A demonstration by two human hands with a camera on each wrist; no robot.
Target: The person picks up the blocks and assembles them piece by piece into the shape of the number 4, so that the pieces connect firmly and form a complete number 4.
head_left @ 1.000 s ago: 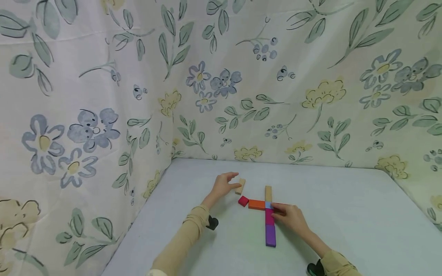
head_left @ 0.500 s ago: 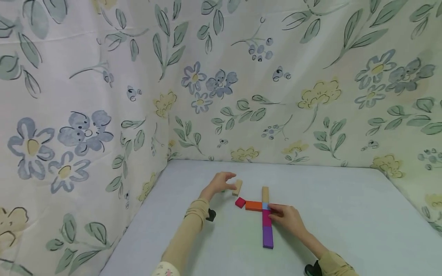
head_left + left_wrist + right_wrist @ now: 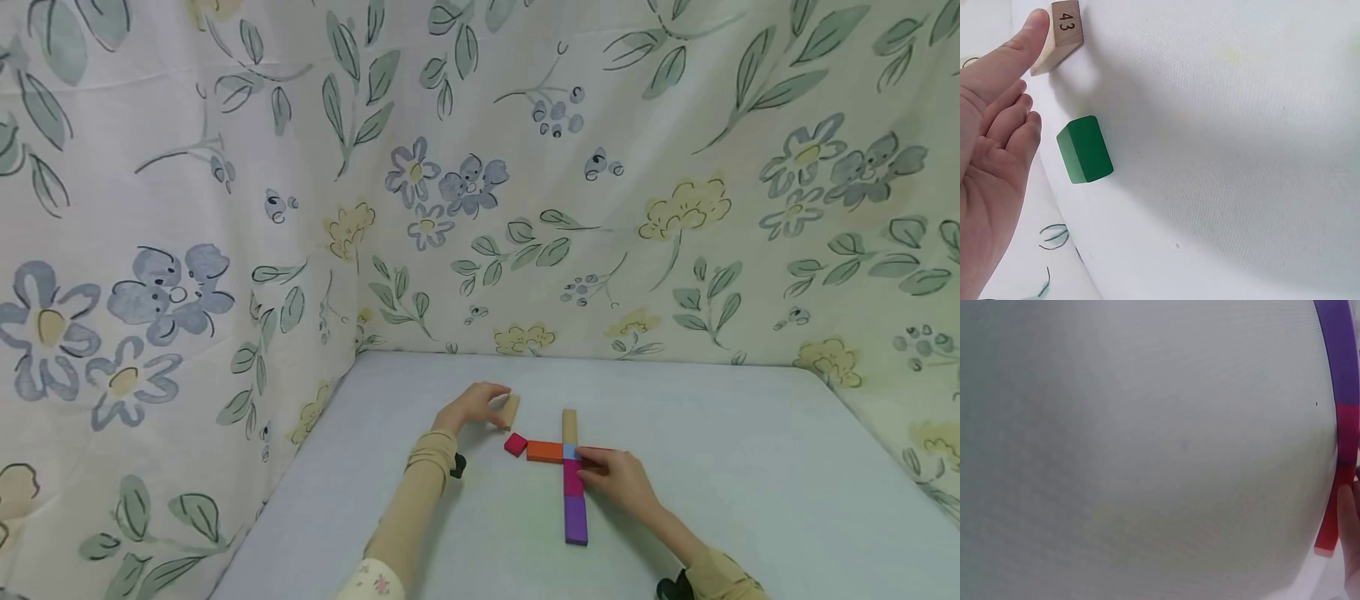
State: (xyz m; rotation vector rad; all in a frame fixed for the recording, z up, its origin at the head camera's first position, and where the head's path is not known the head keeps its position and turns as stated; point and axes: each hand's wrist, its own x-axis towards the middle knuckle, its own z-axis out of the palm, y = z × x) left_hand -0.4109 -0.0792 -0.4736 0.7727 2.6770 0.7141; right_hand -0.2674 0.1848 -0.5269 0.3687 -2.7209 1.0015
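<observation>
My left hand [image 3: 472, 406] reaches round a plain wooden block [image 3: 512, 410], thumb and fingers spread along its side. In the left wrist view the thumb [image 3: 1013, 56] overlaps this wooden block [image 3: 1067, 28], marked 43. My right hand [image 3: 624, 482] holds a red block [image 3: 1329, 528] against the right side of a cross-shaped row. That row has a wooden block [image 3: 570, 425] at the far end, then a light blue block [image 3: 571, 452], a magenta block [image 3: 573, 478] and a purple block [image 3: 576, 522]. An orange block [image 3: 544, 452] extends to its left.
A small red block [image 3: 515, 444] lies turned at the orange block's left end. A green block [image 3: 1088, 150] stands near the left hand, hidden behind it in the head view. Floral cloth [image 3: 420, 275] hangs behind and left of the white table [image 3: 697, 433].
The left hand has come closer around the loose wooden block, its thumb now at the near end. The right hand stays at the red block. The head view has shifted slightly.
</observation>
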